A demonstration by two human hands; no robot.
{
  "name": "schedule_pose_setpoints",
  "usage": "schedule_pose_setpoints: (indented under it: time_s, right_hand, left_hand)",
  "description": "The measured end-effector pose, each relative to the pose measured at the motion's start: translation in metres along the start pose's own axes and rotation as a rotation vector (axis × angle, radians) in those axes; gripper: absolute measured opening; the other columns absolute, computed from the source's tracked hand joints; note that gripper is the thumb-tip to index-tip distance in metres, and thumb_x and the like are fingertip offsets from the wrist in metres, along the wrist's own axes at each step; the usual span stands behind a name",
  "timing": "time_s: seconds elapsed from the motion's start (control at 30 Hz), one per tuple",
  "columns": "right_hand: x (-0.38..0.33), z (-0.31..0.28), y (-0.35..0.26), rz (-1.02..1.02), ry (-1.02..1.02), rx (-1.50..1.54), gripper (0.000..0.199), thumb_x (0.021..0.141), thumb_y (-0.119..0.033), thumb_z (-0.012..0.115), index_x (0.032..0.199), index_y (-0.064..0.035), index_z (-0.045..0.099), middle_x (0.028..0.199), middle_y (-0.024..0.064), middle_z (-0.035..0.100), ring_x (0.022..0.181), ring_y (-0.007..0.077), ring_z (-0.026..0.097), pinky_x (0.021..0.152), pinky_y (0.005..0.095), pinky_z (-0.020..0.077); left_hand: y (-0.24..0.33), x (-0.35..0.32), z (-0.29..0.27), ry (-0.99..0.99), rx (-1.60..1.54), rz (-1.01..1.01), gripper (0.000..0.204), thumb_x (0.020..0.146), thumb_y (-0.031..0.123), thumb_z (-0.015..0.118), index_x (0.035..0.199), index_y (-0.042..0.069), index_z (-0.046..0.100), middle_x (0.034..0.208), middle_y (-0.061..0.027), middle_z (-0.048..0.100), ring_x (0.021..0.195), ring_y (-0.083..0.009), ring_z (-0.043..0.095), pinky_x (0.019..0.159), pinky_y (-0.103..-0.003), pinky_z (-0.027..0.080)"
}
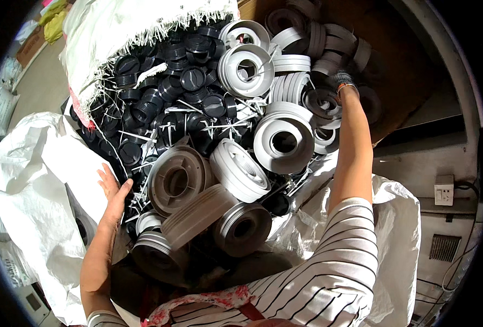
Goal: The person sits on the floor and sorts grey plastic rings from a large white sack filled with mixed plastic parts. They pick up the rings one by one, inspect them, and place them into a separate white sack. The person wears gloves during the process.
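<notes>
My left hand [113, 189] is open, its fingers spread, at the edge of a white sack [48, 163] beside a heap of black plastic caps [192, 79]. My right arm stretches far forward. At its end my right hand [344, 82] is among shaded plastic rings [328, 49]; its fingers are too dark to make out, and so is anything in them. Between my arms lie large white flanged rings [247, 73], a brownish grey ring [160, 182] with ribs around its hole, and several others on their sides. Thin white plastic sprues [228, 126] are scattered over the caps.
A frayed white woven sack [143, 13] drapes over the far left of the heap. More white sacking [397, 218] lies by my right side. On the right stands a pale machine panel with a power socket [444, 193] and a vent [445, 248].
</notes>
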State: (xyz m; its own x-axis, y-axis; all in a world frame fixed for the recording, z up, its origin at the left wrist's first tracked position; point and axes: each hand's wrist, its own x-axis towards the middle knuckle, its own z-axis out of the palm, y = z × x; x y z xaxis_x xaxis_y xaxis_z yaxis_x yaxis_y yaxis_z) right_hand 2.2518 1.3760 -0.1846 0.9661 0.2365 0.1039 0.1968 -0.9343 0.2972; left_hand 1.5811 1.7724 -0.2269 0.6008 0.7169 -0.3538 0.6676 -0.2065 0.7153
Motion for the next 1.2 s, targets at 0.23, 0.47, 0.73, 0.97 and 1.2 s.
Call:
schedule_pose_setpoints:
  time_s: [0.23,0.47,0.73,0.97,1.2]
  right_hand:
    - [-0.111,-0.130,-0.063,-0.164,0.132,0.142,0.082,0.065,-0.037,0.068,0.131,-0.0002,0.039,0.125,0.0245,0.049,0.118,0.0370,0.047,0.102,0.0403,0.0369]
    - [-0.248,-0.203,-0.098,-0.549,0.618,0.380,0.077,0.056,-0.033,0.075,0.117,0.0021,0.043,0.101,0.0226,0.054,0.096,0.0387,0.052,0.085,0.0456,0.0413]
    - [-0.355,-0.280,-0.106,-0.855,0.679,0.514,0.093,0.054,-0.029,0.072,0.132,0.0057,0.035,0.109,0.0231,0.050,0.105,0.0408,0.046,0.093,0.0500,0.0359]
    - [-0.400,-0.263,-0.155,-1.183,-0.121,1.476,0.081,0.063,-0.026,0.078,0.132,-0.0063,0.041,0.122,0.0117,0.047,0.110,0.0282,0.049,0.099,0.0428,0.0380]
    - [-0.200,-0.191,-0.143,-0.066,-0.198,1.113,0.090,0.066,-0.042,0.081,0.132,0.0012,0.037,0.114,0.0251,0.059,0.108,0.0304,0.058,0.091,0.0349,0.0460]
  left_hand:
    - [-0.006,-0.005,-0.005,0.044,0.078,-0.029,0.099,0.082,0.047,0.057,0.147,0.016,-0.011,0.149,-0.0228,-0.021,0.135,-0.0464,-0.021,0.107,-0.055,-0.009]
    - [-0.004,-0.007,-0.010,0.035,0.029,-0.018,0.103,0.080,0.051,0.058,0.147,0.013,-0.011,0.149,-0.0242,-0.019,0.134,-0.0479,-0.022,0.106,-0.057,-0.010]
    - [-0.034,0.008,-0.005,0.077,0.096,-0.005,0.096,0.082,0.059,0.053,0.148,0.023,-0.006,0.151,-0.0219,-0.018,0.135,-0.0496,-0.017,0.106,-0.061,-0.004]
    - [-0.016,-0.004,-0.020,0.016,-0.235,-0.022,0.083,0.090,0.064,0.035,0.149,0.018,-0.002,0.151,-0.0178,-0.021,0.134,-0.0414,-0.027,0.107,-0.054,-0.012]
    - [-0.016,0.000,-0.015,0.035,-0.181,-0.059,0.080,0.091,0.063,0.033,0.149,0.019,-0.001,0.151,-0.0152,-0.020,0.136,-0.0378,-0.026,0.108,-0.053,-0.009]
